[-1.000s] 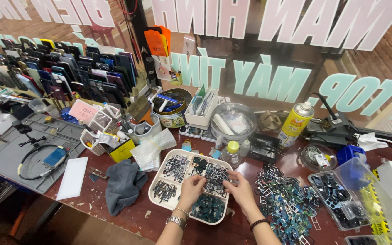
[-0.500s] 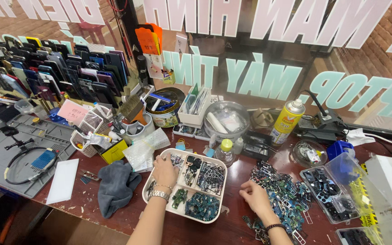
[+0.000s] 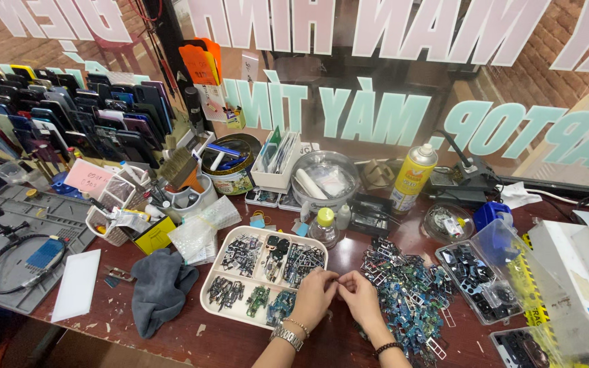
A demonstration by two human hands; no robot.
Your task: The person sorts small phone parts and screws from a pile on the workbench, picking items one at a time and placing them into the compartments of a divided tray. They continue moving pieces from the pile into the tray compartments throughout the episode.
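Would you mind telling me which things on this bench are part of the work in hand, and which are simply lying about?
In use:
left hand
right hand
divided tray of small parts
loose pile of parts

Lying about:
grey cloth
yellow spray can
small bottle
white card

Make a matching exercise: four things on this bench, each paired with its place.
1. grey cloth
2. spray can
3. white tray
4. clear box

a. right of the parts pile
b. left of the tray
c. upright at the back, by the window
d. under the left hand

Pairs: 1-b, 2-c, 3-d, 4-a
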